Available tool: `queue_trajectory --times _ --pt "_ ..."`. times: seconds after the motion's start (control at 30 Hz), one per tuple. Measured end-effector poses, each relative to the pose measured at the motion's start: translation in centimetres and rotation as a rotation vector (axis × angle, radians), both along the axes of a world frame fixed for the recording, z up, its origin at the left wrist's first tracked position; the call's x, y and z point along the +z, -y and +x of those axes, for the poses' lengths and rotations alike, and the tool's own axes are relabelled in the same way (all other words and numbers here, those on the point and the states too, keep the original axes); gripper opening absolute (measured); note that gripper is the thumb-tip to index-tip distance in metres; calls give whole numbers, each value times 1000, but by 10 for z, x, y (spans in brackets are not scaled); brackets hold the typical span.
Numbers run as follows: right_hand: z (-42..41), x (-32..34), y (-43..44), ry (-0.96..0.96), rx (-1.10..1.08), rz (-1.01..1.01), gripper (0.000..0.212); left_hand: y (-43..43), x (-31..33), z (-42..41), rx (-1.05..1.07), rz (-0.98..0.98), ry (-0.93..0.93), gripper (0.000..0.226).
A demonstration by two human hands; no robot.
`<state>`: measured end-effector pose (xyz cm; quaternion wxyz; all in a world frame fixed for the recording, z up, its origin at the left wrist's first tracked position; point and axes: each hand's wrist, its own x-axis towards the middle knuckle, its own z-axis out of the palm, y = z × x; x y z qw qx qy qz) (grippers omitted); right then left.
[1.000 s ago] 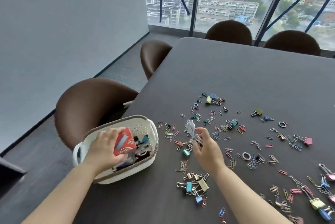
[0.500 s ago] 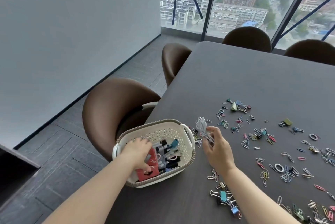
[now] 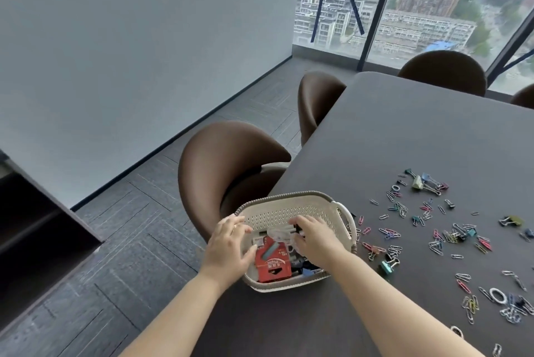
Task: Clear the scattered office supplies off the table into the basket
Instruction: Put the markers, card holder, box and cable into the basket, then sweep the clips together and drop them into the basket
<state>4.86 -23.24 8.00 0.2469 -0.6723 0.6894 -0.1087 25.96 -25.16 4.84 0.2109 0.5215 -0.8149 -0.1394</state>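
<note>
A cream perforated basket (image 3: 294,207) stands at the dark table's (image 3: 404,131) left edge. It holds a red card package (image 3: 273,262), pens and dark clips. My left hand (image 3: 228,246) rests over the basket's left rim, fingers spread, next to the red package and not gripping it. My right hand (image 3: 316,238) reaches into the basket from the right, and its fingertips pinch a clear plastic piece (image 3: 277,233) low over the contents. Colourful paper clips (image 3: 390,233), binder clips (image 3: 424,183) and a white ring (image 3: 497,296) lie scattered on the table to the right.
A brown chair (image 3: 225,160) stands just behind the basket, off the table's left edge. Two more chairs (image 3: 318,96) (image 3: 442,72) stand further back by the window. A teal binder clip (image 3: 388,265) lies close to the basket's right side.
My right hand carried the clear piece left from above the table into the basket. My left hand let go of the red package, which now lies in the basket. The view swung left.
</note>
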Motion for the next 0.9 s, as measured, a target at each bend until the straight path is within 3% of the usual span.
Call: queue_trajectory --times 0.23,0.37,0.53,0.63,0.73,0.9 --pt "-17 3 -29 109 -110 -215 22 7 8 -8 43 -87 55 23" --pt "-44 4 -67 70 -251 -440 13 -13 31 -42 -99 -236 -14 28" --pt "-110 -17 -142 -29 -506 -395 7 -66 16 -121 -356 -294 -144 18" --pt "-154 -36 -198 -72 -623 -299 5 -98 -11 -172 -491 -225 -133 20" --pt "-188 -54 -253 -122 -732 -227 5 -127 -41 -212 -592 -129 24 28" --pt "-229 -91 -337 -245 -833 -185 4 -159 -89 -250 -625 -16 473 58"
